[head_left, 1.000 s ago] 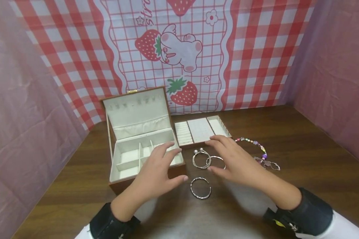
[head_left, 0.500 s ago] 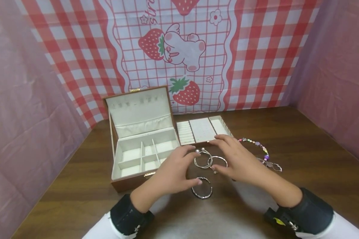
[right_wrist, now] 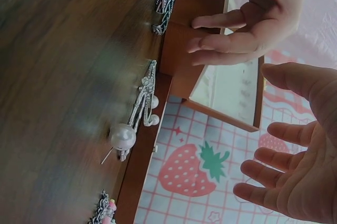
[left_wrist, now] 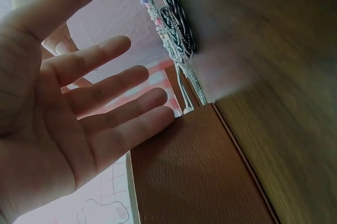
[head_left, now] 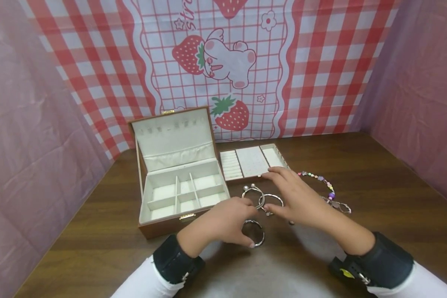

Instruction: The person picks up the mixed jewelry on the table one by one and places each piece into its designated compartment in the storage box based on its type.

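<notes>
A silver braided cuff bracelet [head_left: 259, 234] lies on the table under my left hand [head_left: 229, 221], whose fingers reach over it. In the left wrist view the fingers of that hand are loosely extended with nothing between them. My right hand [head_left: 296, 198] hovers with spread, relaxed fingers beside a bangle tipped with two pearls [head_left: 253, 187] and an overlapping thin silver bangle [head_left: 277, 196]. A pearl earring [right_wrist: 122, 137] lies near these in the right wrist view. The beaded bracelet [head_left: 322, 179] rests right of the right hand, with a silver chain piece [head_left: 344, 207] at its end.
An open brown jewelry box [head_left: 167, 225] with white compartments stands left of the bangles, its lid [head_left: 173, 136] raised. Behind the bangles lies a shallow tray [head_left: 251, 161] with ring rolls. A checked strawberry cloth [head_left: 320, 82] hangs along the table's back edge.
My left hand has moved right and down from over the box to the braided cuff bracelet. The right hand has barely moved. The view has shifted slightly.
</notes>
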Tool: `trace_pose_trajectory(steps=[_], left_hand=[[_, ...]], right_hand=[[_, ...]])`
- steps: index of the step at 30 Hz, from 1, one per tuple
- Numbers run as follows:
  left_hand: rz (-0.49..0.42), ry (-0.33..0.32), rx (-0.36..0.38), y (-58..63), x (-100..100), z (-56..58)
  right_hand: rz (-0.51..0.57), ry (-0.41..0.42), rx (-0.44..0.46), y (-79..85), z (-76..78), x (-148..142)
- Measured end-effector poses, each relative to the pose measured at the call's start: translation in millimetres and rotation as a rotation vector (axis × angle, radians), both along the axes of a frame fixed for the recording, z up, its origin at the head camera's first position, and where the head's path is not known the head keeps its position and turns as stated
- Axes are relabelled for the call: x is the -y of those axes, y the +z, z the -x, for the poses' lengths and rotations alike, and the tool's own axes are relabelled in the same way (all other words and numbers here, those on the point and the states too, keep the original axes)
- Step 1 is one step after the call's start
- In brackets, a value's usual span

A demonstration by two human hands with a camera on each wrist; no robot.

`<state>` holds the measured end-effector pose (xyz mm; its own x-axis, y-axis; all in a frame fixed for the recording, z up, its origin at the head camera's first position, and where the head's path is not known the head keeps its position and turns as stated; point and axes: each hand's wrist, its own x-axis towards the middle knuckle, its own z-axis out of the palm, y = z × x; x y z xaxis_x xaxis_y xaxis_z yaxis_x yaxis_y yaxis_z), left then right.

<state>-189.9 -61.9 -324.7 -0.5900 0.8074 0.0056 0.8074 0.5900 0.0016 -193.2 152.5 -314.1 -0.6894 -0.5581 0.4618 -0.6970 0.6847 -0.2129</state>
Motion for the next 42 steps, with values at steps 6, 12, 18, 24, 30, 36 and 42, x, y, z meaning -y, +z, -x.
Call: trace_pose_trajectory(steps=[6, 12, 18, 24, 30, 36, 42], left_hand=[[0.066, -0.022, 0.033, -0.8, -6, 2.2], [0.1, -0.023, 0.059, -2.6, -9, 4.0], [0.119, -0.039, 0.082, -1.4, -14, 5.0], [0.172, -0.054, 0.1, -1.7, -19, 4.2], [0.163, -0.055, 0.132, -4.0, -20, 4.2], [0.15, -0.059, 0.131, -5.8, -20, 4.5], [0.112, -0.065, 0.124, -4.9, -18, 5.3]], right_hand=[[0.0, 0.004, 0.0, 0.0, 1.6, -2], [0.003, 0.0, 0.005, 0.6, 3.8, -4], [0.008, -0.005, 0.016, 0.9, 4.7, -5], [0.025, 0.004, 0.011, -0.7, 4.6, -5], [0.022, 0.003, 0.008, -1.6, 4.9, -4], [0.02, 0.003, 0.005, -2.0, 4.2, -5], [0.025, -0.008, 0.008, -0.5, 3.8, -5]])
